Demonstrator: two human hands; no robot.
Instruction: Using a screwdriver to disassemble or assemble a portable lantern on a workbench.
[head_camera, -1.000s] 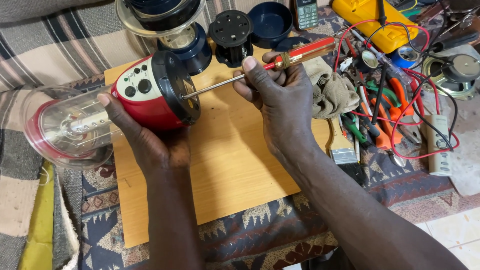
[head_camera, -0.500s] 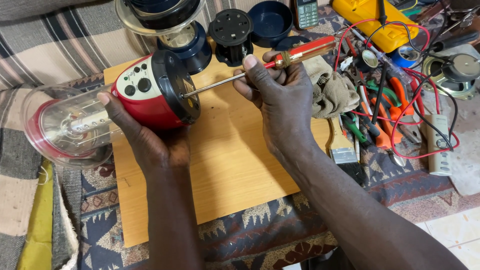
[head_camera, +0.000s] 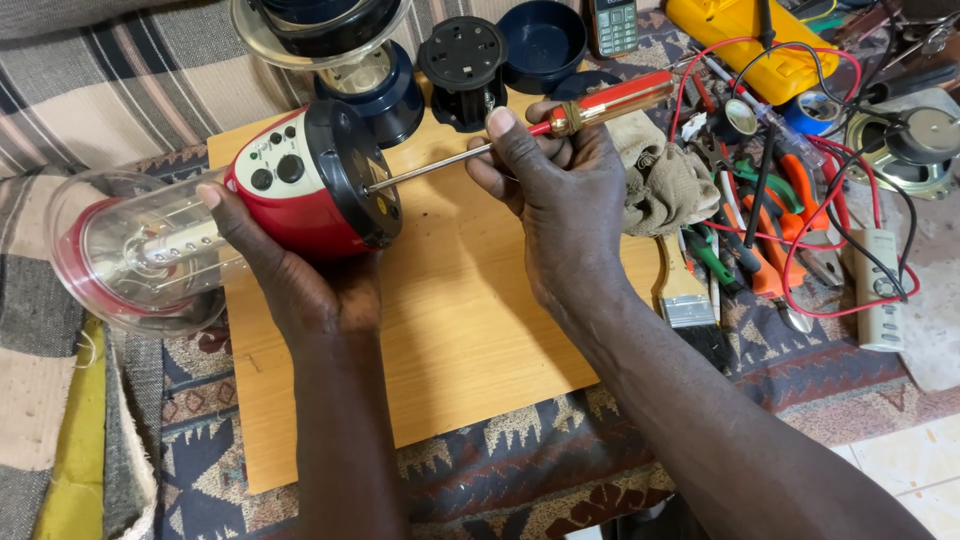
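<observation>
On a patterned cloth lies a wooden board (head_camera: 480, 330). The left hand (head_camera: 300, 280) grips the red lantern (head_camera: 290, 195) from beneath, level; the right hand (head_camera: 560, 190) clasps the screwdriver (head_camera: 520, 135), tip against the lantern's black base. Nothing has shifted since before.

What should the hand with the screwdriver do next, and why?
Probably turn the screwdriver in place. Its tip sits against the black base of the red lantern, the right hand grips the shaft near the handle, and the left hand holds the lantern on its side over the wooden board.
</observation>
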